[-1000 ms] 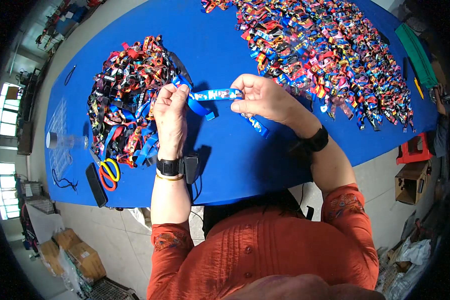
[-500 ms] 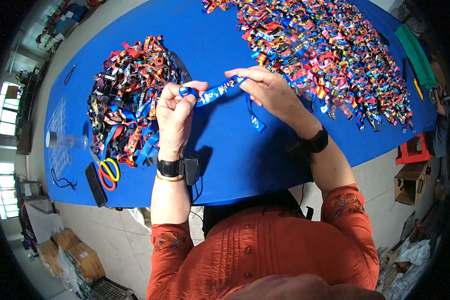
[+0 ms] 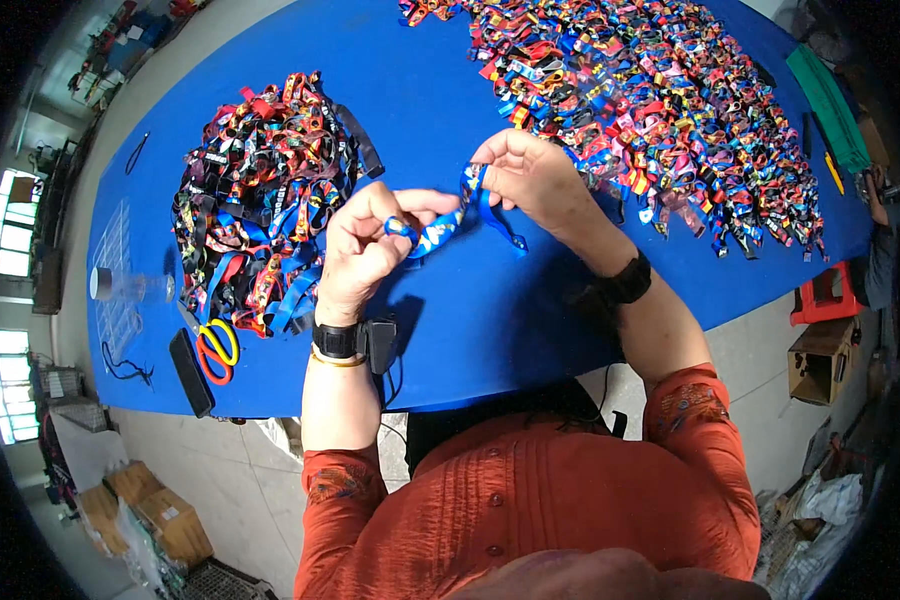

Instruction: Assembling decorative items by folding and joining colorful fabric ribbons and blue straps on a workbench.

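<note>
A blue printed ribbon strap (image 3: 436, 236) stretches between my hands above the table. My left hand (image 3: 362, 240) pinches its curled end between thumb and fingers. Higher and to the right, my right hand (image 3: 530, 178) grips the other part, with a loose blue tail hanging beneath the fingers. To the left of my left hand lies a heap of mixed printed straps (image 3: 260, 200), mostly dark, red and blue. Beyond my right hand a wide spread of small looped straps (image 3: 660, 120) covers the far right of the table.
On the blue table (image 3: 470, 340), scissors with red and yellow handles (image 3: 216, 352) lie beside a black flat case (image 3: 190, 372). A clear bottle (image 3: 135, 284) rests on its side at the left. A red stool (image 3: 826, 292) and a cardboard box (image 3: 822, 362) stand on the floor at right.
The strap, nearly taut before, now sags and twists between my hands. My left hand has opened its grip a little and turned; my right hand has shifted slightly, its fingers more curled.
</note>
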### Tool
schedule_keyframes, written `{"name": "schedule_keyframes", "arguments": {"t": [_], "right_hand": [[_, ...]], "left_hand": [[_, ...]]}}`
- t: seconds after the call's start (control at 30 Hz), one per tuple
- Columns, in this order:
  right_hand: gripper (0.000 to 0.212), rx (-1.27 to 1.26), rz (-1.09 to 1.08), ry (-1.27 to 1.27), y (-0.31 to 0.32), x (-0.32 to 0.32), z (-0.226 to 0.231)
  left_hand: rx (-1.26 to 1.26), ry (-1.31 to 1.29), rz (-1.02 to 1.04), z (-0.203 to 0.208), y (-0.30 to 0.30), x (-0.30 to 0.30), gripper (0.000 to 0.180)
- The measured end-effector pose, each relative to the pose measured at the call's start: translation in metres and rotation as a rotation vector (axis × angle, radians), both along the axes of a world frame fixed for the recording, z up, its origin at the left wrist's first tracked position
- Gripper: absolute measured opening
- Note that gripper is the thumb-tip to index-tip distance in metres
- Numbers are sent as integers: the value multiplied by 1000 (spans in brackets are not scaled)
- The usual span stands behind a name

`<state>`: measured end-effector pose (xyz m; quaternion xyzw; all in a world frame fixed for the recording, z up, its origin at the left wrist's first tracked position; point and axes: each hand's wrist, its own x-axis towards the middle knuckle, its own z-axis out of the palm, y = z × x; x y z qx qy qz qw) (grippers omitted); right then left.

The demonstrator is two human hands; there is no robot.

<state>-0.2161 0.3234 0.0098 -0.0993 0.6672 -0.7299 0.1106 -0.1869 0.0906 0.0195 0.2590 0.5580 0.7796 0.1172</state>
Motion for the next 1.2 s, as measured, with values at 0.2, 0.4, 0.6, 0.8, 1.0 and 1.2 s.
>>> {"name": "schedule_keyframes", "arguments": {"t": [0.2,0.4,0.6,0.8,1.0,1.2], "right_hand": [[14,-20,64,42,-2,2,-1],[16,-58,61,50,-3,2,-3],[21,-66,67,59,-2,3,-3],[29,-63,187,36,4,3,5],[23,-93,56,43,-6,5,4],[17,-143,-56,100,-4,1,3]], "left_hand": [[66,-6,-147,2,3,4,11],[-125,-44,-137,1,9,1,8],[-141,-125,-73,1,14,3,10],[-120,-161,-41,2,15,4,14],[-163,-155,-37,0,15,1,16],[-56,-47,255,-7,16,-3,10]]}}
